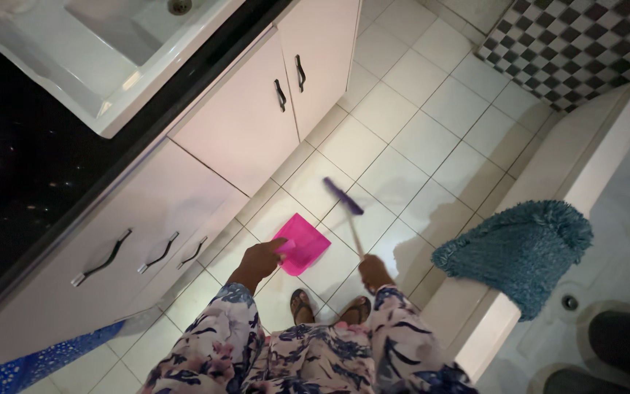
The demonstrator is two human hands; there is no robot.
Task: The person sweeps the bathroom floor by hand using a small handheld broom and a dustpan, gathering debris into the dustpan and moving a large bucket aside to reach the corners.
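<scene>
Head view: left hand point(259, 260) grips pink dustpan point(302, 243); right hand point(373, 272) grips broom point(345, 206) w/ purple head.

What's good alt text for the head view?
Looking down, a person's left hand holds a pink dustpan on the white tiled floor while the right hand holds a small purple-headed broom beside it. White cabinets stand alongside.

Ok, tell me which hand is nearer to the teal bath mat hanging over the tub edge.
Right. The right hand, gripping the broom handle, is just left of the teal bath mat. The left hand holds the pink dustpan, further left.
</scene>
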